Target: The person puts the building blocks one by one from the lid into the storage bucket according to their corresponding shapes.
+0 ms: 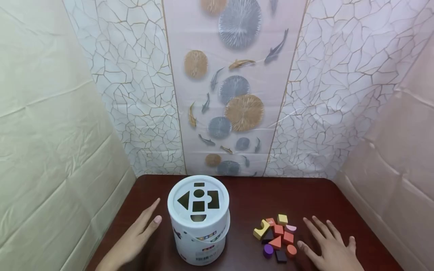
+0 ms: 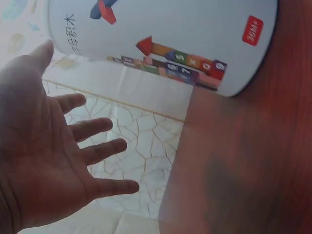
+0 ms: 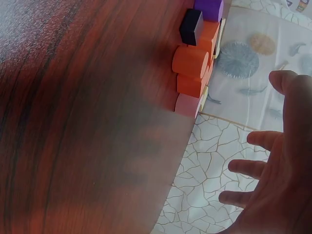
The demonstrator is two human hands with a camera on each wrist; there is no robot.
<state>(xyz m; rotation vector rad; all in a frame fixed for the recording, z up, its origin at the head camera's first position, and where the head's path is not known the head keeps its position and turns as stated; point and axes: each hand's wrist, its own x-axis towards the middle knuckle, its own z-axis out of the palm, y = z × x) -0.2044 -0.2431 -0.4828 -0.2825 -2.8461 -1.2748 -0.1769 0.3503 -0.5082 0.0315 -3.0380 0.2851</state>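
A white shape-sorter bucket (image 1: 200, 241) stands upright on the table, its lid (image 1: 184, 216) cut with several shaped holes. Left of it, my left hand (image 1: 133, 239) has its fingers spread and straight, near the bucket's side but apart from it. To the right of the bucket lies a loose cluster of blocks: a yellow arch (image 1: 262, 230), a purple cylinder (image 1: 268, 251), a red triangle (image 1: 275, 242), a black block (image 1: 281, 256), an orange cylinder (image 1: 291, 250) and others. Just right of these blocks my right hand (image 1: 332, 248) is spread, holding nothing.
The dark red-brown table (image 1: 244, 199) has rounded back corners. Behind it hangs a patterned cloth (image 1: 223, 146) with fish and round shapes. Pale cloth walls (image 1: 57, 169) close in both sides. A white carrying handle (image 1: 226, 227) hangs down the bucket's front right.
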